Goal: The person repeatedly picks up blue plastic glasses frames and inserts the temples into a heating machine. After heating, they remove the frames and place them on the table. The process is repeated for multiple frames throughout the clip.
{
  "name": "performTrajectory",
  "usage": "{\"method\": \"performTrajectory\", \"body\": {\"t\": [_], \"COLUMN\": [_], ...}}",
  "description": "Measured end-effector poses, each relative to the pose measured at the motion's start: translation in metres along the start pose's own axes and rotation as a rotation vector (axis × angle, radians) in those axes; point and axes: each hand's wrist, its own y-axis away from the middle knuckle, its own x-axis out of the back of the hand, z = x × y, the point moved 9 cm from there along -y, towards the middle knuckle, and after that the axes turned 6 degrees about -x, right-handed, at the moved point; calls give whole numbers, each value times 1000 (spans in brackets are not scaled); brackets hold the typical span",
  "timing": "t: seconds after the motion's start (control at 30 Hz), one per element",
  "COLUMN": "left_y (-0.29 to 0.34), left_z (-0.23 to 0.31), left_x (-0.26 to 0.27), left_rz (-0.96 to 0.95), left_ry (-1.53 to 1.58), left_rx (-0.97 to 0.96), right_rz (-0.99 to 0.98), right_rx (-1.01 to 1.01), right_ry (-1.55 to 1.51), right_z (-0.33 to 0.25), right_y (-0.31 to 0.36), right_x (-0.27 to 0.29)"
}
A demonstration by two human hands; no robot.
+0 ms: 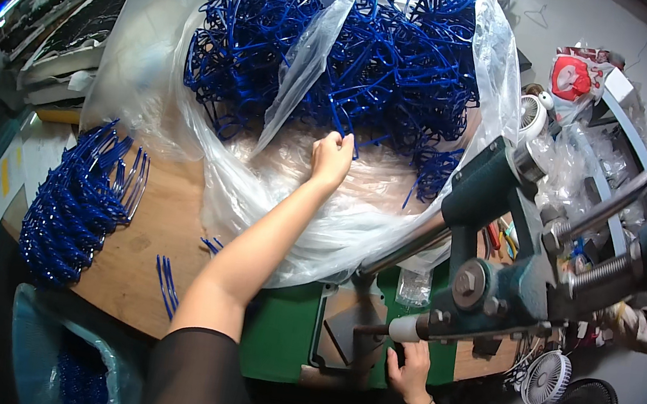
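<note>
My left hand [333,159] reaches to the near edge of a big tangled pile of glossy blue, thin-armed frames [409,65]. They look like eyeglass frames. Its fingers are closed in a pinch on one blue frame [337,115], partly hidden among the others. Lower right, my right hand [409,369] is beside the white sleeve [407,328] of a dark green hand press [486,283]. Its thumb stands apart from the fingers, whose tips are partly covered by the press; nothing shows in them. A flat metal plate [334,332] lies under the press.
Clear plastic sheeting [170,56] surrounds the pile. Stacked blue frames [78,209] lie on the wooden table [138,259] at left, with a few loose blue pieces [166,283] nearer. A lined bin [32,335] stands below. The press's steel lever [631,191] juts up right; fans [546,380] stand beyond.
</note>
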Motion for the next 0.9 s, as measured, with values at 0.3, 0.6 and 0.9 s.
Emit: {"method": "performTrajectory", "body": {"t": [0.3, 0.6, 0.9], "left_y": [133, 196, 191], "left_z": [124, 82, 70], "left_x": [129, 98, 148], "left_rz": [-126, -412, -321], "left_ry": [-313, -380, 69], "left_rx": [-499, -518, -29], "right_rz": [51, 43, 13], "right_rx": [-3, 37, 19], "right_ry": [-3, -62, -113], "right_z": [-2, -5, -10], "right_y": [3, 8, 0], "right_x": [8, 7, 17]}}
